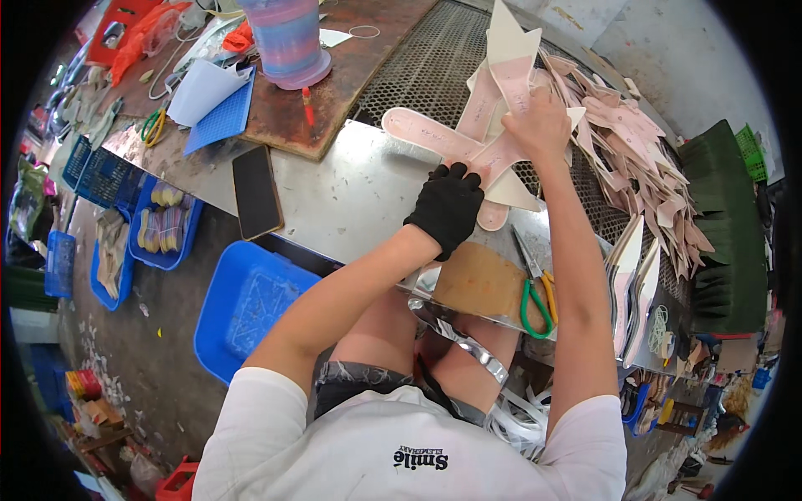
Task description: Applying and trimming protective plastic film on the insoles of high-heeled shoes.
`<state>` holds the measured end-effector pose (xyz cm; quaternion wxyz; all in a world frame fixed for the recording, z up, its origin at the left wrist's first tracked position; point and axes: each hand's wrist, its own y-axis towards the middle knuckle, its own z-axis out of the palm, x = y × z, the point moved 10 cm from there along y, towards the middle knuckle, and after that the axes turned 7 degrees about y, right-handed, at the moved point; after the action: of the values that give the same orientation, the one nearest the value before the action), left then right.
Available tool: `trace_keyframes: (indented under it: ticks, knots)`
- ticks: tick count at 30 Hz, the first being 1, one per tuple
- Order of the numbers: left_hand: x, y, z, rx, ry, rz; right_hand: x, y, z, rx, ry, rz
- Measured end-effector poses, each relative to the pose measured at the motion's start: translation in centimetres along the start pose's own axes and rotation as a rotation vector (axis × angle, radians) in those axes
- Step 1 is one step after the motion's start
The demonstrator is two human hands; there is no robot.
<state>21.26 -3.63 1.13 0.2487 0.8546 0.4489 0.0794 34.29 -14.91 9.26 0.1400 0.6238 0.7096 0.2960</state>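
Several long, flat pink-and-cream pieces, shaped like shoe insoles with pointed cream ends, lie crossed over one another on the bench in front of me. My right hand [539,127] is closed on one insole piece [511,63] near its pointed end. In a black glove, my left hand [449,207] presses its bent fingers against the lower part of the crossed pieces; its thumb is hidden. Another insole piece [418,134] sticks out to the left, rounded end outward. Close by on the bench edge are scissors [535,294] with one green and one yellow handle.
A large heap of similar pieces [626,142] covers the mesh at right, with neat stacks [631,284] nearer me. A phone [257,192], a pink-blue container [286,42] and a blue sheet [221,113] lie leftward. A blue tub [219,313] stands below the bench.
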Motion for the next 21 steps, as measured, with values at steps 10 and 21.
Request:
trace_keyframes:
  ticks: [10,21]
  knots:
    - [-0.9,0.7,-1.8,-0.047,0.002,0.109,-1.0,-1.0,-0.7,-0.091,0.175,-0.005]
    - [2.2,-0.1,2.0,-0.114,-0.406,-0.002,1.8,-0.1,7.0,0.231,-0.028,-0.066]
